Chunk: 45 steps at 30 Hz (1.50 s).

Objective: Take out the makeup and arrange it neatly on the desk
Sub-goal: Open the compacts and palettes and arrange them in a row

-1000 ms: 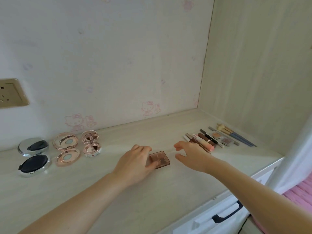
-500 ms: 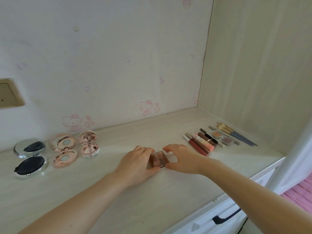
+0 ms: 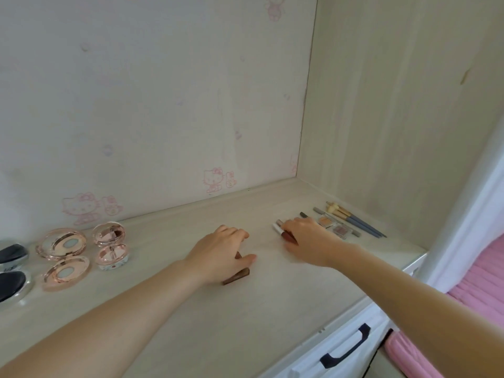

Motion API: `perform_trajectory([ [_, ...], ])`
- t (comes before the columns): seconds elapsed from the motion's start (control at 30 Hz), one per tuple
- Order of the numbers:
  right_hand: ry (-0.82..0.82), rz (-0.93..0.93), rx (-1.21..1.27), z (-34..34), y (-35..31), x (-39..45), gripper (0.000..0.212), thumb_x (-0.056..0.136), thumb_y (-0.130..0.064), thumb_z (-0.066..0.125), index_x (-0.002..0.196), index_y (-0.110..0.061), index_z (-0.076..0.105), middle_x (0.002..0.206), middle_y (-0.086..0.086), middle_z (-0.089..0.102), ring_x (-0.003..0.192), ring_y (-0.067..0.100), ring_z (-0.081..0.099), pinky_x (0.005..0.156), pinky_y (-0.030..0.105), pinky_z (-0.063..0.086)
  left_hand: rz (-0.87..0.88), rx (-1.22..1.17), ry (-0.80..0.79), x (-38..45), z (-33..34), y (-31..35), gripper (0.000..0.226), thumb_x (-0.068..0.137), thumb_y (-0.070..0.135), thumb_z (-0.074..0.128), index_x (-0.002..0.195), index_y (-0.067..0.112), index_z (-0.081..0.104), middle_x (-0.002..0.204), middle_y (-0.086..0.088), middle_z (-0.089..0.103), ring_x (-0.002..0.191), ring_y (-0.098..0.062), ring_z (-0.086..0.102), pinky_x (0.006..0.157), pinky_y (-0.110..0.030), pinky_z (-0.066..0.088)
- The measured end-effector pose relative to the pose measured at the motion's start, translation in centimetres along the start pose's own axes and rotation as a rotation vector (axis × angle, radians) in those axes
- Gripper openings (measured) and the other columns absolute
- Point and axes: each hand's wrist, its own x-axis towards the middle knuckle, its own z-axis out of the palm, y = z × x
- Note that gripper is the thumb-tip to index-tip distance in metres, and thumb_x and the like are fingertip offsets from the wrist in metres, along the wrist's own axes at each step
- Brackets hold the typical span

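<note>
A small brown eyeshadow palette (image 3: 236, 276) lies at the middle of the pale wooden desk (image 3: 191, 323), mostly hidden under my left hand (image 3: 221, 255), which grips it with thumb and curled fingers. To the right, my right hand (image 3: 308, 237) lies over a row of lip gloss tubes (image 3: 285, 233), and a dark red tube sits between its thumb and fingers. Most of that row is hidden by the hand. Beyond it lie two small square eyeshadow pans (image 3: 334, 225) and several makeup brushes (image 3: 354, 222).
At the left stand open rose-gold compacts (image 3: 62, 255), a smaller open pair (image 3: 110, 245) and black cushion compacts (image 3: 11, 271). The back wall and the right side panel (image 3: 395, 118) enclose the desk. A drawer handle (image 3: 346, 347) sits below the front edge, with pink bedding (image 3: 477, 282) to the right.
My right hand left the brown palette and moved right onto the lip gloss tubes. My left hand now covers the palette more fully. The view has shifted to the right.
</note>
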Motion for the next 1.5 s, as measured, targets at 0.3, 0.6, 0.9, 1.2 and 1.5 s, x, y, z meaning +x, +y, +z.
perform_trajectory([
  [0.3, 0.029, 0.201, -0.054, -1.8, 9.1, 0.9, 0.027, 0.094, -0.025, 0.047, 0.116, -0.009, 0.054, 0.113, 0.008, 0.058, 0.104, 0.027, 0.055, 0.087, 0.030, 0.044, 0.083, -0.142, 0.016, 9.5, 1.9, 6.8, 0.037, 0.093, 0.043, 0.051, 0.120, 0.019, 0.058, 0.120, 0.000, 0.057, 0.117, -0.019, 0.044, 0.092, -0.040, 0.045],
  [0.6, -0.030, 0.269, -0.148, -0.8, 12.6, 3.3, 0.029, 0.095, -0.028, 0.047, 0.111, -0.011, 0.064, 0.109, 0.008, 0.063, 0.099, 0.028, 0.059, 0.083, 0.032, 0.045, -0.055, -0.183, -0.047, 16.1, 4.7, 11.6, 0.038, 0.096, 0.044, 0.044, 0.116, 0.013, 0.057, 0.116, -0.007, 0.055, 0.112, -0.026, 0.047, 0.086, -0.040, 0.048],
  [0.9, -0.023, 0.323, -0.124, 1.2, 13.8, 4.8, 0.029, 0.093, -0.020, 0.045, 0.092, -0.010, 0.071, 0.086, 0.008, 0.059, 0.074, 0.024, 0.047, 0.064, 0.024, 0.033, -0.117, -0.125, -0.076, 18.2, 5.2, 13.6, 0.032, 0.094, 0.024, 0.046, 0.122, 0.011, 0.055, 0.122, -0.012, 0.052, 0.118, -0.028, 0.044, 0.091, -0.036, 0.042],
  [1.2, 0.073, 0.289, 0.038, 0.0, 12.1, 4.7, 0.044, 0.089, -0.012, 0.052, 0.133, -0.016, 0.051, 0.125, 0.007, 0.060, 0.115, 0.027, 0.056, 0.093, 0.031, 0.042, -0.113, -0.288, 0.061, 16.8, 3.3, 12.0, 0.048, 0.087, 0.027, 0.063, 0.130, 0.011, 0.048, 0.123, -0.012, 0.053, 0.115, -0.028, 0.048, 0.083, -0.037, 0.045],
  [1.5, 0.045, 0.081, 0.059, -2.0, 3.8, 4.9, 0.041, 0.097, -0.028, 0.049, 0.138, -0.026, 0.046, 0.137, -0.003, 0.050, 0.122, 0.019, 0.049, 0.104, 0.033, 0.039, -0.102, -0.587, 0.133, 10.8, -0.5, 4.3, 0.059, 0.082, 0.026, 0.073, 0.132, 0.010, 0.047, 0.119, -0.007, 0.060, 0.105, -0.022, 0.060, 0.084, -0.025, 0.045],
])
